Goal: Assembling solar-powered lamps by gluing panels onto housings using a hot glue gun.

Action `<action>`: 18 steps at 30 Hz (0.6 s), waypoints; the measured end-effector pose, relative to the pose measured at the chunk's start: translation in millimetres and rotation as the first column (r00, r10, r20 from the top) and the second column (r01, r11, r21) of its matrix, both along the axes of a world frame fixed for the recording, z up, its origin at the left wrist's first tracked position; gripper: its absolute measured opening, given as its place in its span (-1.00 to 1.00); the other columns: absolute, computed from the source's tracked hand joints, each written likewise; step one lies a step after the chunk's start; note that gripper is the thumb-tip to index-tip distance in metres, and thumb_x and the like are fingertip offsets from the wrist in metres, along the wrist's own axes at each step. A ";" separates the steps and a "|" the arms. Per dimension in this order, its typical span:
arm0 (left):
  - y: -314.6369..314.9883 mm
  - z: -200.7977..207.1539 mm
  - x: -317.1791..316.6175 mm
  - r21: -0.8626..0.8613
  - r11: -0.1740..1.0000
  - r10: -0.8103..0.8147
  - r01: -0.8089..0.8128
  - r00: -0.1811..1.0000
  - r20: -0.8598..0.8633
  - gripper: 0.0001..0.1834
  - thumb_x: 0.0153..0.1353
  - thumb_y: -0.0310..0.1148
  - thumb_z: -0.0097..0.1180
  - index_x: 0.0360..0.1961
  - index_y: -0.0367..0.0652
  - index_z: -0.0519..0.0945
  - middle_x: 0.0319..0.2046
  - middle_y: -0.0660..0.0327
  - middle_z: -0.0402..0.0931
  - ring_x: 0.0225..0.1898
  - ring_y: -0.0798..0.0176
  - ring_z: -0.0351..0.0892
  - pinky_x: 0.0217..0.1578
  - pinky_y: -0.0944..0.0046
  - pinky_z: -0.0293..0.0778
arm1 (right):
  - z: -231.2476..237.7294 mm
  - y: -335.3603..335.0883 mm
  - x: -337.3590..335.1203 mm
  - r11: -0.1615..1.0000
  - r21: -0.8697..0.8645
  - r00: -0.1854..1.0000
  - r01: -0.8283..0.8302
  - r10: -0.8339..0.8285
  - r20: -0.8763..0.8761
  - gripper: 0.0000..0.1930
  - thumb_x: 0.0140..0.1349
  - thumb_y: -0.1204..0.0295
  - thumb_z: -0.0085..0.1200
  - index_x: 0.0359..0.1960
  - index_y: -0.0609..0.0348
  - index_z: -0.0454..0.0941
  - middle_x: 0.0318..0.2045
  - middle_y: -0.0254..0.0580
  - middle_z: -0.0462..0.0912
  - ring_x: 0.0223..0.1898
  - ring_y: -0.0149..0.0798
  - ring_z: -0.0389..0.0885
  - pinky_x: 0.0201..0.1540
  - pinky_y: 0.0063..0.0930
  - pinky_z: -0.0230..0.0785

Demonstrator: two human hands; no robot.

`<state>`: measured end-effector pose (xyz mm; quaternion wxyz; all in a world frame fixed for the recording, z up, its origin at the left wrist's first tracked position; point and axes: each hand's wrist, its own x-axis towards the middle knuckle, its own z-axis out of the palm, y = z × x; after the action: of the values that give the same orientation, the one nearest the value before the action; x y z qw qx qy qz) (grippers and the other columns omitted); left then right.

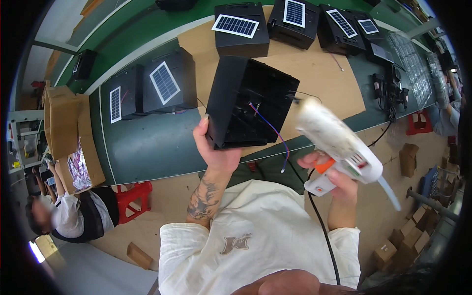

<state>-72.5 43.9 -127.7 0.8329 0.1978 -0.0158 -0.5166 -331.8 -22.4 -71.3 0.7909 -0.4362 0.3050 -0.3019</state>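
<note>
A black open-fronted box [227, 98] is tilted up over the bench, with my left hand [216, 146] gripping its lower left edge. Out of its hollow inside hangs a red-and-blue wire pair [273, 129] ending in a small white plug. In my right hand [339, 178] is a white hot glue gun [339, 135] with an orange trigger, its nozzle close to the box's right rim. A pale glue stick [390, 193] sticks out of the gun's back end. Whether the nozzle touches the box I cannot tell.
Several black boxes with small solar panels [236, 26] stand along the back and left of the green bench [142, 152], some on a cardboard sheet [329, 83]. Black adapters with cables [388, 91] lie at right. A carton [92, 128] and a red stool [135, 200] are at left, near another person [78, 216].
</note>
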 end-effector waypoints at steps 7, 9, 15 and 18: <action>-0.4 -3.8 -6.8 0.051 0.999 -0.012 0.007 0.995 0.101 -0.52 0.32 0.00 -0.17 0.06 -0.07 0.54 0.05 0.21 0.57 0.09 0.18 0.53 0.16 0.15 0.41 | 17.3 -14.8 29.5 0.994 0.050 0.993 -0.094 0.098 -0.070 -0.59 0.15 0.34 0.09 -0.03 0.40 0.51 -0.14 0.14 0.62 -0.01 0.10 0.63 0.01 -0.01 0.58; 2.3 -8.4 -5.4 0.061 0.998 -0.028 0.022 0.995 0.092 -0.50 0.33 0.01 -0.18 0.08 -0.08 0.53 0.05 0.20 0.57 0.10 0.19 0.53 0.15 0.15 0.42 | 15.6 -19.8 29.1 0.990 0.079 0.991 -0.119 0.123 -0.051 -0.70 0.22 0.45 0.06 -0.06 0.37 0.53 -0.16 0.02 0.61 -0.04 0.02 0.64 -0.03 -0.11 0.60; 5.3 -19.0 -6.0 0.047 0.996 -0.077 0.074 0.993 0.085 -0.45 0.31 0.04 -0.17 0.12 -0.11 0.52 0.07 0.20 0.57 0.09 0.19 0.54 0.15 0.16 0.41 | 9.7 -24.3 27.7 0.986 0.059 0.981 -0.154 0.160 -0.111 -0.72 0.23 0.44 0.05 -0.07 0.36 0.52 -0.23 -0.06 0.62 -0.14 -0.10 0.65 -0.09 -0.22 0.57; 5.1 -19.4 -7.5 0.057 0.996 -0.081 0.075 0.991 0.111 -0.46 0.30 0.04 -0.16 0.10 -0.10 0.54 0.06 0.20 0.57 0.09 0.19 0.54 0.17 0.18 0.39 | 9.4 -20.8 28.9 0.989 0.032 0.977 -0.141 0.144 -0.154 -0.73 0.24 0.43 0.06 -0.08 0.35 0.52 -0.28 -0.10 0.63 -0.20 -0.17 0.65 -0.13 -0.30 0.54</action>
<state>-80.0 48.9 -147.1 0.8043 0.2480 -0.0570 -0.5370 -302.9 -43.2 -61.9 0.7888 -0.4708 0.3370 -0.2060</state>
